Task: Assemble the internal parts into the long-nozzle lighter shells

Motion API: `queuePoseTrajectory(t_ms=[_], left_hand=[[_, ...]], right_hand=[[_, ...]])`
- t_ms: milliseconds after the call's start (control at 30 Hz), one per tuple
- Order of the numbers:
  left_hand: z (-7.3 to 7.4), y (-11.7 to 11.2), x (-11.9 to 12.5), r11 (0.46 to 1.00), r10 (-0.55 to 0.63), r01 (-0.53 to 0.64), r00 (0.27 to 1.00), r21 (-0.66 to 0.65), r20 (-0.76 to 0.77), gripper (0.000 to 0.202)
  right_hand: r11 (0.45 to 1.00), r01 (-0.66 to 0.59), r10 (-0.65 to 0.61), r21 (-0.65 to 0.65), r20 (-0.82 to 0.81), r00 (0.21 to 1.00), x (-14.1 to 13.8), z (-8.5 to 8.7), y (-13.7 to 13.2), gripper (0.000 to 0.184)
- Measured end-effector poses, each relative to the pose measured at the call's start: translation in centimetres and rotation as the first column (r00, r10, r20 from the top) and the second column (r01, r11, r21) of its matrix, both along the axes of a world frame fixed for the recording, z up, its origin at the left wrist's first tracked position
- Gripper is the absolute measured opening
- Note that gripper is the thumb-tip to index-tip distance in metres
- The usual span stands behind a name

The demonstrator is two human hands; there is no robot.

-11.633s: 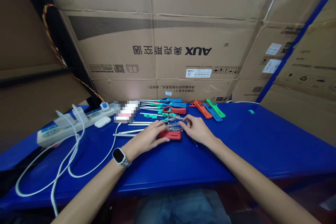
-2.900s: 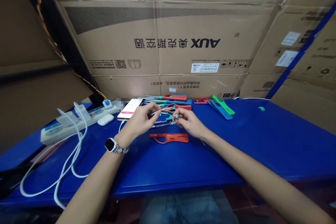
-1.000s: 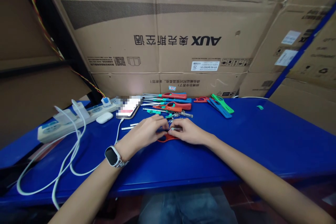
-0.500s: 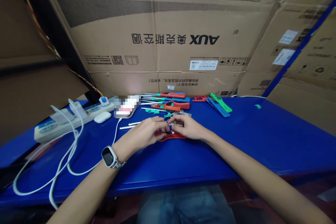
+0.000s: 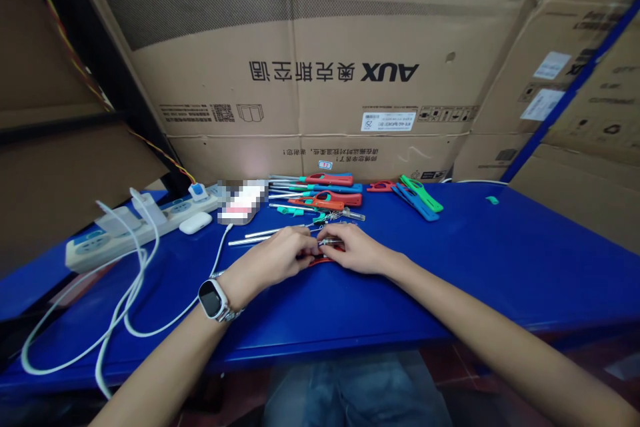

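Observation:
Over a red lighter casing half (image 5: 323, 260) on the blue table, both hands work close together. My right hand (image 5: 357, 248) pinches a small clear lighter part (image 5: 331, 241) between thumb and fingers. Curled just left of it, my left hand (image 5: 287, 255) has its fingers closed at the casing; its fingertips and whatever they hold are hidden. Thin metal tubes (image 5: 250, 240) lie beyond my left hand. Behind the hands is a cluster of small loose parts (image 5: 356, 214), some clear, with green pieces (image 5: 290, 211) to the left.
Several long-nosed lighters (image 5: 327, 179) lie in a row at the back. Green and blue casing pieces (image 5: 420, 197) sit to the right. On the left are a phone (image 5: 245, 200), a white earbud case (image 5: 195, 223), a power strip (image 5: 175, 213) and looping white cables (image 5: 137, 287). Cardboard (image 5: 325, 27) walls the back.
My right hand has shifted slightly left and down, bringing the clear part to the casing. My left fingers have curled in closer, and the casing shows less between the hands.

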State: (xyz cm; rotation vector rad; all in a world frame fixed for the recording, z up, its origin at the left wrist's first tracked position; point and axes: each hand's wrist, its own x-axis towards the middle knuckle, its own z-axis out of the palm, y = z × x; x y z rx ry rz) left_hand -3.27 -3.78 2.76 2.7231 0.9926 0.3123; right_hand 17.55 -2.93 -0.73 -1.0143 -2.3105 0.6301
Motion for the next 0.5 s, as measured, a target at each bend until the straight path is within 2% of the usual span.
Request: queuePoseTrajectory(t_ms=[300,400,500], left_hand=[[-0.5,0.0,-0.2,0.998,-0.033,0.035,0.999,-0.058,0.035,0.02],[-0.5,-0.4,-0.3,0.999,-0.041,0.042,0.999,-0.024,0.028,0.021],[-0.3,-0.9,-0.4,1.0,-0.029,0.029,0.999,-0.002,0.016,0.017]], right_hand=[[0.997,-0.051,0.048,0.053,0.053,0.997,0.1,-0.3,-0.1,0.021],[0.998,-0.033,0.03,0.059,0.065,0.997,0.1,-0.4,-0.2,0.023],[0.999,-0.016,0.015,0.046,0.009,1.0,0.1,-0.5,-0.1,0.028]])
